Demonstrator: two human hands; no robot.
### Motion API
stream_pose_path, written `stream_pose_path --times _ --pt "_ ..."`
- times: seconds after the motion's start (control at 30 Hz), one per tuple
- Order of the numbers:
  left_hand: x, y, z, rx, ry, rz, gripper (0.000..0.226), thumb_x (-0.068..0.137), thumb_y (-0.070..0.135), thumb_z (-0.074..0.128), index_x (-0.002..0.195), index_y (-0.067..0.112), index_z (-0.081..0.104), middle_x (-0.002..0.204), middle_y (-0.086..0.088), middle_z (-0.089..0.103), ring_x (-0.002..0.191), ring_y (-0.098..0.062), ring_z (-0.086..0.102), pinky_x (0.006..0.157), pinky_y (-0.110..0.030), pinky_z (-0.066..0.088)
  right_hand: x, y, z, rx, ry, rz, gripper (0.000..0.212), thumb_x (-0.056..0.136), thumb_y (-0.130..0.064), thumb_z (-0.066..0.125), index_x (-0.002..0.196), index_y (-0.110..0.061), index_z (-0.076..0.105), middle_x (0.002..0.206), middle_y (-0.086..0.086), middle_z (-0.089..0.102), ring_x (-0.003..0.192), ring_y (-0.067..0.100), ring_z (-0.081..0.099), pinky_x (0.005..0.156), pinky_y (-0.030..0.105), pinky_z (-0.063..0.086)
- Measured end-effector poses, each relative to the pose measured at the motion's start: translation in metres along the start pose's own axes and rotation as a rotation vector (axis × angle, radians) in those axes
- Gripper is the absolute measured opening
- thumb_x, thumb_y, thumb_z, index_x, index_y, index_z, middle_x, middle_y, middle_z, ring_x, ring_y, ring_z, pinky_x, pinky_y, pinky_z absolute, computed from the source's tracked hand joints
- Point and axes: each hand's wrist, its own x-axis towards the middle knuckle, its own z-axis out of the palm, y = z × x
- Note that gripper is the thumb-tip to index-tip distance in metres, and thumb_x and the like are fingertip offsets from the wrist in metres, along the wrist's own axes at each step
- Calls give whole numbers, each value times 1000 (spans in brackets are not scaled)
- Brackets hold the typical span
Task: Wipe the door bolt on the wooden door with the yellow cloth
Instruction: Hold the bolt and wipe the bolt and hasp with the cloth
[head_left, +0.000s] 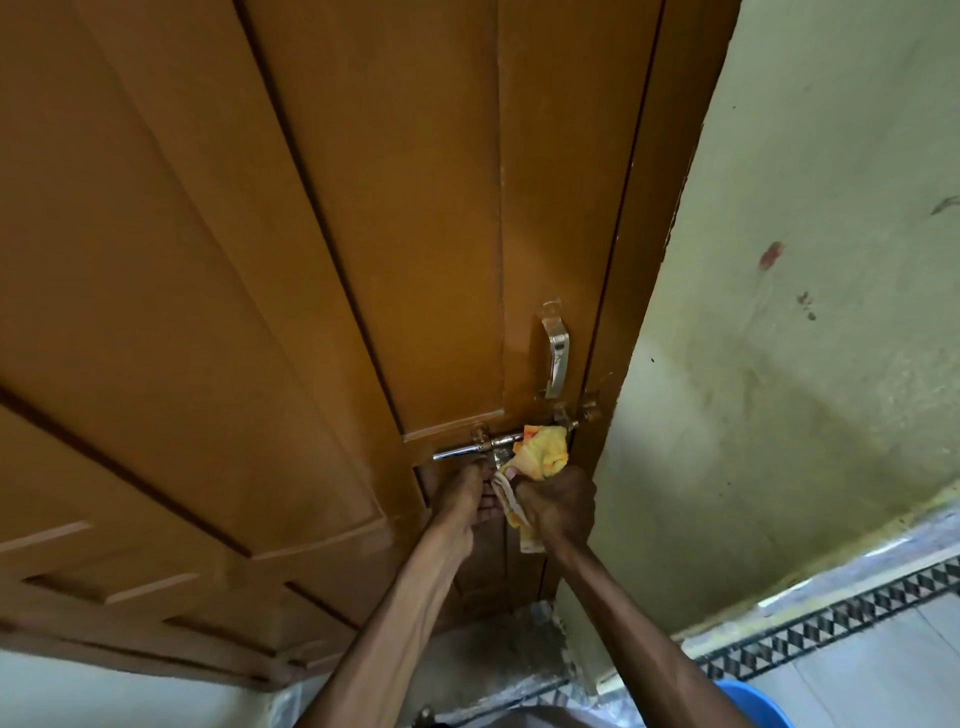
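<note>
While both hands worked at the latch side of the wooden door (322, 260), the door bolt (470, 448) lay across the mid rail as a bright steel rod, its left end bare and shining. Its right part was covered by the yellow cloth (540, 451), a bunched rag with orange marks and a pale tail hanging down between the hands. The right hand (558, 506) was closed in a fist around the cloth and pressed it against the rod near the door's edge. The left hand (464, 496) reached up just under the bolt with its fingers curled towards the drop handle; whether they gripped it could not be told.

A steel pull handle (556, 353) stood upright just above the cloth. The door's right edge met the frame immediately beside the cloth, and a stained greenish wall (805, 364) closed in beyond it, so little room lay to the right. Open panel lay to the left of the bolt. A blue tub (753, 701) sat on the floor at the lower right.
</note>
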Motion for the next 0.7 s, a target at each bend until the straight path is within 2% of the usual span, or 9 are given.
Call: stream_pose_path --times 0.07,0.13,0.27,0.37,0.43,0.5,0.6,0.63,0.7 --pt "-3 1 2 5 -5 6 34 99 26 47 69 14 58 56 -1 62 47 -12 57 52 -23 47 -2 -1 2 33 69 -27 32 72 -42 83 73 -15 67 65 -8 59 51 6 53 39 14 31" --pt "-5 2 3 6 -21 6 36 100 32 45 70 16 58 43 6 61 36 -5 57 45 -19 49 -6 -5 0 22 124 -36 42 70 -55 80 57 -27 50 55 -19 45 47 -4 41 40 16 28" --pt "-11 8 2 32 -34 -19 39 100 33 45 68 14 59 38 7 59 35 -6 56 49 -21 49 -4 -4 -2 17 84 -107 44 72 -52 79 52 -29 47 52 -25 46 45 -10 42 34 8 25" --pt "-12 10 -4 60 -64 -10 42 100 32 44 66 13 61 42 5 61 39 -7 57 52 -21 51 4 2 -4 49 32 -131 34 75 -41 81 58 -24 57 54 -20 53 47 -7 47 34 5 32" --pt "-12 10 -7 60 -77 -9 44 102 32 43 68 12 62 44 3 63 38 -7 60 50 -21 54 10 5 -4 95 -7 -126 22 78 -31 81 73 -16 66 65 -9 61 51 -5 49 37 3 34" --pt "-9 11 -11 84 -85 -8 43 102 31 42 71 11 65 47 1 66 41 -7 63 49 -20 55 10 4 -6 130 -41 -81 17 78 -25 81 86 -16 69 77 -4 63 56 4 55 49 4 39" --pt "-4 9 -17 165 -84 62 39 103 24 39 76 13 66 55 3 69 56 -11 66 55 -20 53 18 6 -11 206 -151 70 29 74 -20 84 99 -12 72 93 2 71 78 20 66 73 29 54" --pt "-3 8 -20 196 -59 126 37 102 18 40 77 14 67 60 2 70 61 -15 65 57 -21 52 23 11 -15 225 -249 142 31 73 -20 84 100 -11 72 90 6 73 73 24 68 67 35 58" --pt "1 5 -28 348 87 350 31 94 9 46 79 18 71 75 0 73 74 -22 67 66 -26 55 29 17 -29 280 -523 307 29 70 -21 83 92 -5 73 73 16 71 55 29 65 50 33 53"
